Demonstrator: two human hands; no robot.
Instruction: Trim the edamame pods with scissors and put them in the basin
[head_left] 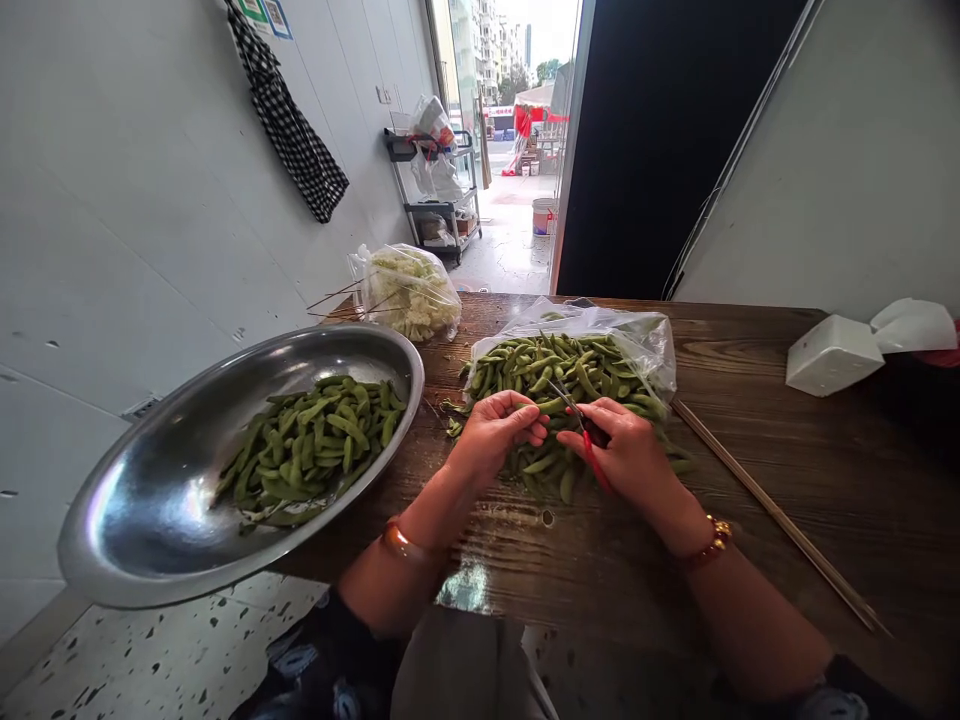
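Observation:
Between the fingertips of my left hand (501, 432) is a green edamame pod (553, 406), held over the pile. My right hand (626, 445) grips a pair of scissors (592, 458) with red handles, its blades against the pod near its right end. Whether the blades are parted is hard to make out. Below and behind both hands, a heap of edamame pods (525, 362) spills from a clear plastic bag (645, 345). To the left, a large steel basin (172, 460) holds a pile of pods (322, 440).
A bagged cauliflower (411, 290) lies at the table's back left, thin sticks beside it. Long wooden skewers (780, 520) lie right of my right hand. A white tissue box (834, 355) sits at the right on the wooden table (735, 350). A cart (442, 205) stands beyond.

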